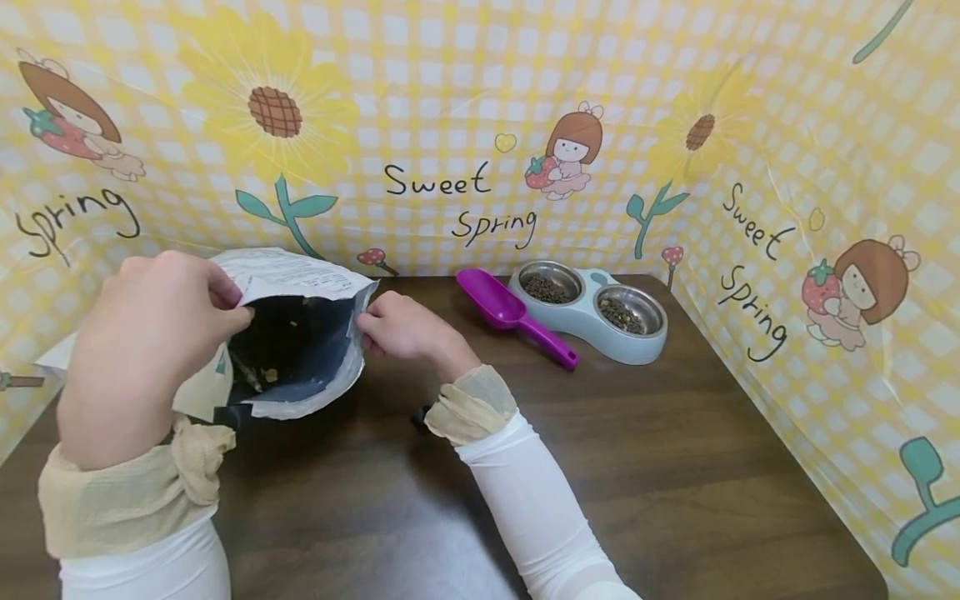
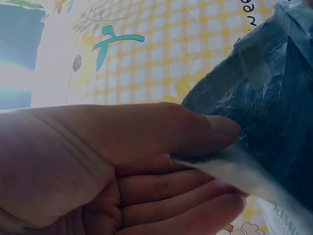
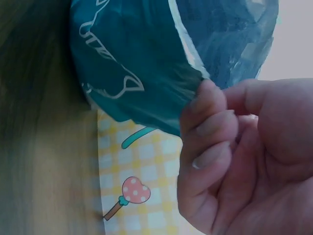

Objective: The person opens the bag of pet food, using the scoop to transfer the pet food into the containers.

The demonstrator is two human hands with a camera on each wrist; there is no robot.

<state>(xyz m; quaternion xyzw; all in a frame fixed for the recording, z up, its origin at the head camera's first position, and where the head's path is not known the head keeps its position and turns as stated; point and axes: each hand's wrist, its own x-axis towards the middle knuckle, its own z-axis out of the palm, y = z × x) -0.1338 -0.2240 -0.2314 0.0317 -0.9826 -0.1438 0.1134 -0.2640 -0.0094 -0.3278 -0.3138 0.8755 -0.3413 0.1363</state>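
A foil-lined bag [image 1: 296,273] stands at the left of the table with its mouth spread toward me. Dark inside, it shows a few small light bits low down. My left hand [image 1: 142,350] pinches the left edge of the mouth between thumb and fingers; the left wrist view has the thumb [image 2: 195,128] over the bag's rim. On the opposite edge, my right hand [image 1: 408,327] grips the rim with curled fingers. In the right wrist view the bag's outside [image 3: 132,63] is teal with white line drawings.
Right of the bag lies a purple scoop [image 1: 498,304], its handle toward me. Beside it stands a light blue double feeder [image 1: 573,321] whose two metal bowls hold brown kibble [image 1: 547,288]. A checked yellow cloth [image 1: 420,100] walls the dark wooden table [image 1: 637,467] at back and sides.
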